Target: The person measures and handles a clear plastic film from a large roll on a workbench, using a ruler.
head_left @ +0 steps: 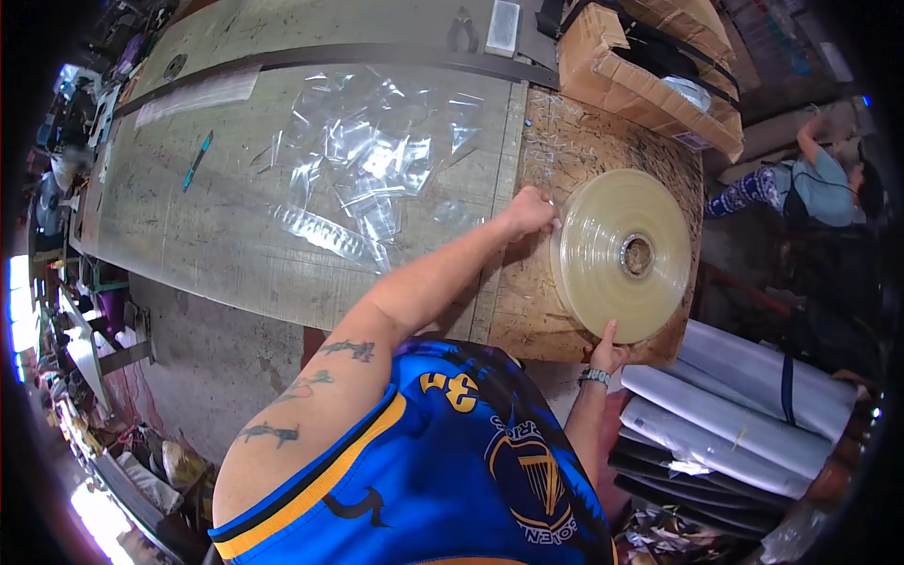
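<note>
A large flat roll of clear, yellowish plastic strip (603, 273) lies on its side on the brown board, its round core hole facing up. My left hand (532, 212) is closed at the roll's upper left rim, fingers curled in a pinch; whatever they hold there is too small to make out. At the near rim, my right hand (607, 355) grips the roll with the thumb laid on top and the other fingers mostly hidden. Left of the roll, a loose spread of clear plastic pieces (377, 160) covers part of the grey table top (226, 226).
A teal cutter knife (198, 160) lies at the table's left. Behind are a long dark metal bar (377, 55), pliers (462, 30) and a cardboard box (650, 80). Wrapped rolls (734, 405) are stacked at the right. Another person (810, 184) is beyond the board.
</note>
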{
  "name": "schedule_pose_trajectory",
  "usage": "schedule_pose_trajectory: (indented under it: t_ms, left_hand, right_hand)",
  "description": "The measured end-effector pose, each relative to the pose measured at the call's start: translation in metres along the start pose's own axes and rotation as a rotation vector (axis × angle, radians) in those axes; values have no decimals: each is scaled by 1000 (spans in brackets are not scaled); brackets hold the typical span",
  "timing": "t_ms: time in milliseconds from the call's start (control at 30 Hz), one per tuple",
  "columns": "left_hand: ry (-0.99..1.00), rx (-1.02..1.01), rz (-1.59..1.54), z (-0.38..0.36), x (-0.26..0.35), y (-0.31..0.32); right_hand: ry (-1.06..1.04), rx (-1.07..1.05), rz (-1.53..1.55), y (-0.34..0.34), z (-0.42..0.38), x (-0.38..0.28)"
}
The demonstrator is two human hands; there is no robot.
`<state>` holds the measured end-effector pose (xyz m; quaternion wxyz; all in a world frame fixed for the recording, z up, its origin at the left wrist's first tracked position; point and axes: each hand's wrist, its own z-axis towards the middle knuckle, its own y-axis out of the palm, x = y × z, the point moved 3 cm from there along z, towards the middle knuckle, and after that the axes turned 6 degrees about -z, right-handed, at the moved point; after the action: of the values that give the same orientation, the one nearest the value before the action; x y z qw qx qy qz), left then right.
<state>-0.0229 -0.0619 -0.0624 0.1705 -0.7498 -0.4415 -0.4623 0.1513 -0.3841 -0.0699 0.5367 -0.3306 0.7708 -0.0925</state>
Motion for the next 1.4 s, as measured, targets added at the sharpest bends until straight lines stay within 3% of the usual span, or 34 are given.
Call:
schedule_pose_trajectory:
  t_ms: [67,133,200,433,600,767,867,967,1067,1167,1200,1233,1300,1367,1400]
  left_hand:
    - [-218,-185,-175,-29,25,-13]
    - [-323,-456,48,-24,32,-43]
    - [-272,-641,329,-31,60,-78]
    - [-155,-780,723,-76,130,-155]
    - [-35,-637,1158,-93,163,-193]
    - [168,-134,1295,-76,149,-286]
    - [145,-17,1238,-82,143,-313]
    - [421,100,1334,-76,131,-346]
    - [734,619,1506,-104,153,-310]
    - [791,641,1160,-89,143,-226]
    - [906,496,1031,-72,125,-182]
    - [862,410,1093,-64,113,-122]
    - [543,339,1071,-54,94,-10]
    - [159,279,1049,-15,60,56]
    - [160,361,1051,-3,48,75]
  right_hand:
    - [7,28,-10,1,-3,1]
    - [4,46,-16,2,-2,-3]
    - [1,52,-23,1,-2,-2]
    - [-14,114,-86,1,-4,-3]
    - [-23,71,-93,-1,-3,-5]
    - [61,-69,-107,-17,-12,-13]
    - [-297,196,-439,-39,16,5]
    - [-450,219,-469,-60,34,-20]
    - [-571,230,-531,-73,65,-59]
    - [-659,191,-598,-70,115,-97]
    - [-676,142,-605,-65,135,-110]
    - [-691,93,-611,-58,158,-121]
    - [-732,-24,-652,-43,210,-134]
    - [-734,-138,-620,-28,228,-152]
    - [-685,-180,-676,-27,228,-161]
